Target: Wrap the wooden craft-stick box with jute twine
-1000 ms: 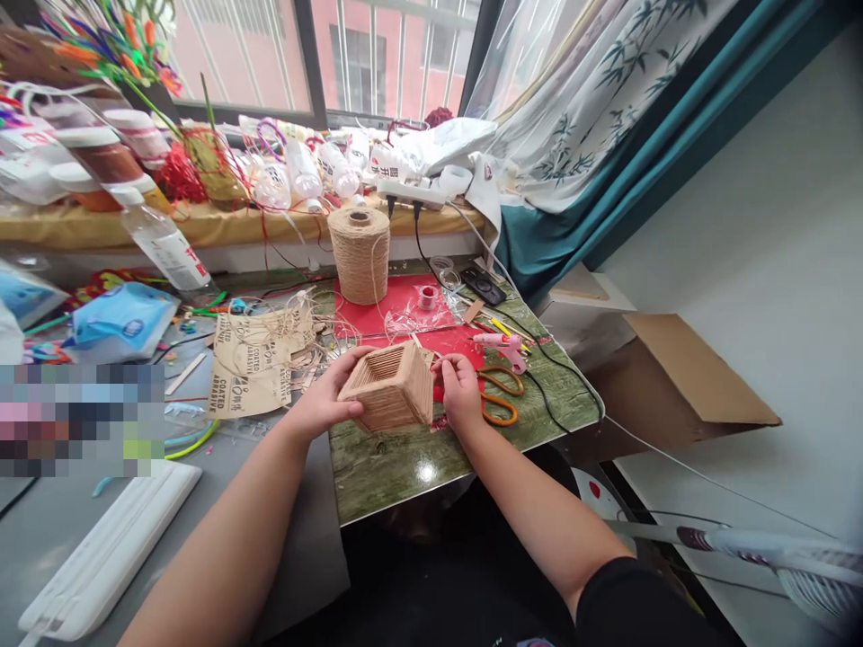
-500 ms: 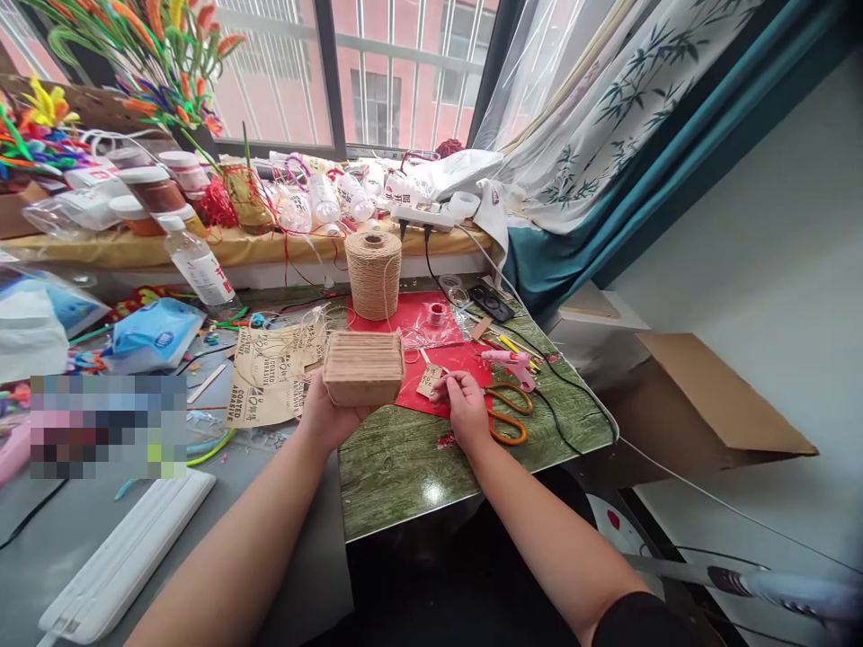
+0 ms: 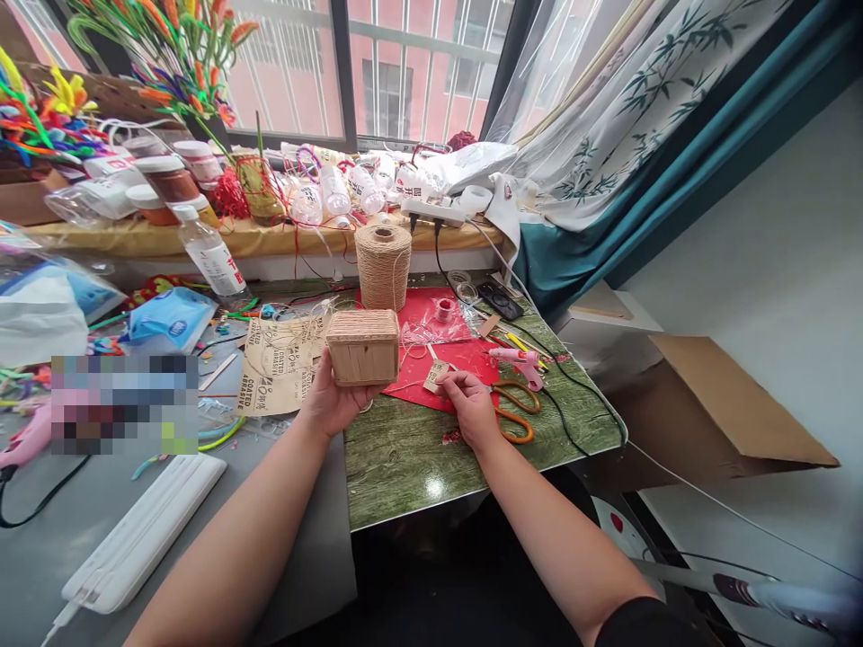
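Note:
A small wooden box [image 3: 365, 358], its top covered with rows of twine, rests in my left hand [image 3: 335, 400]. The fingers of that hand wrap its left side and underside. My right hand [image 3: 472, 404] pinches a small piece of printed sandpaper [image 3: 435, 376] over the red sheet [image 3: 413, 386]. Close to the right hand lie orange-handled scissors [image 3: 516, 429], with the blades hidden, and a pink glue gun [image 3: 518, 359]. Behind the box stands a large spool of twine [image 3: 383, 268]. A bigger sheet of sandpaper [image 3: 275, 377] lies left of the box.
A white power strip [image 3: 145, 535] lies on the grey table at left. A water bottle [image 3: 212, 261] and a blue tissue pack [image 3: 168, 322] are further back. Bottles and jars crowd the windowsill. Black cables cross the table's right side, beside a cardboard box [image 3: 734, 395].
My left hand has tilted the box, so its plank front now faces me and less of its twine top shows. The right hand still pinches the sandpaper piece. The view has shifted slightly.

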The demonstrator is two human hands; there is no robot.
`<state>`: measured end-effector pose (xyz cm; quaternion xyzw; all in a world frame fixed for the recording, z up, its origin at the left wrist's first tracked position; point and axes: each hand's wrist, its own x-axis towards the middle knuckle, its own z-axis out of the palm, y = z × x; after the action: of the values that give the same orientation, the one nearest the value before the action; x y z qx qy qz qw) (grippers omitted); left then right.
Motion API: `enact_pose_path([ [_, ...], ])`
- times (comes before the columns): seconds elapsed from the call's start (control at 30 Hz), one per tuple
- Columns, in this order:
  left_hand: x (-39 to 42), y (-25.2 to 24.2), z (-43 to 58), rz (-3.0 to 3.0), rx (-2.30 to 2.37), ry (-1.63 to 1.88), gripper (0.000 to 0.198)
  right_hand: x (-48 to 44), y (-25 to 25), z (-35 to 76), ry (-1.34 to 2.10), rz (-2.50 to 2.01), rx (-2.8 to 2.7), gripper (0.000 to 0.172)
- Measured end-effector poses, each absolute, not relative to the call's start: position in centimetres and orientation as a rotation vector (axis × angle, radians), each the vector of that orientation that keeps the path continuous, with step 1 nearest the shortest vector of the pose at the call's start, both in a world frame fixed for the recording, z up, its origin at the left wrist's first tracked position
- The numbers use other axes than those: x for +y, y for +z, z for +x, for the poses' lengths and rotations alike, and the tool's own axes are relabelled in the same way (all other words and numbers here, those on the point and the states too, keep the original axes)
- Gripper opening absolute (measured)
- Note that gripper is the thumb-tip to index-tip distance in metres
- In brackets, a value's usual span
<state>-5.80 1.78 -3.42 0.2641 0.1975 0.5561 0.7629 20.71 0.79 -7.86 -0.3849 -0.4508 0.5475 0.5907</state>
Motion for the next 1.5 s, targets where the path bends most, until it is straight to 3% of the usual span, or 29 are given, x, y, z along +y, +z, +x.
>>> enact_pose_path([
  [0.37,2.2,-3.5,-6.1,0.572,0.528,1.202,0.074,1.0,-7.0,21.1,1.480,-0.732,-0.796,0.030],
  [0.63,2.1,-4.3,-5.6,0.748,0.665,1.277,0.070,0.3,-6.3,20.6,1.523,-0.766,-0.769,0.020],
  [0.9,1.5,-3.7,-5.1,1.108,0.749,1.177,0.101,-2.3,-1.7,22.0,1.137,-0.899,-1.251,0.016],
  [1.03,0.7,-3.1,-4.7,1.168,0.659,1.049,0.109,-3.5,-0.2,20.5,1.190,-0.846,-1.341,0.015],
  [1.3,0.8,-3.8,-4.0,1.340,0.679,1.024,0.097,-3.5,-2.5,19.0,1.267,-0.792,-1.289,0.007],
  [1.5,1.8,-5.3,-4.1,1.615,0.883,1.058,0.106,-2.4,-4.0,20.7,1.309,-0.938,-1.453,0.017],
])
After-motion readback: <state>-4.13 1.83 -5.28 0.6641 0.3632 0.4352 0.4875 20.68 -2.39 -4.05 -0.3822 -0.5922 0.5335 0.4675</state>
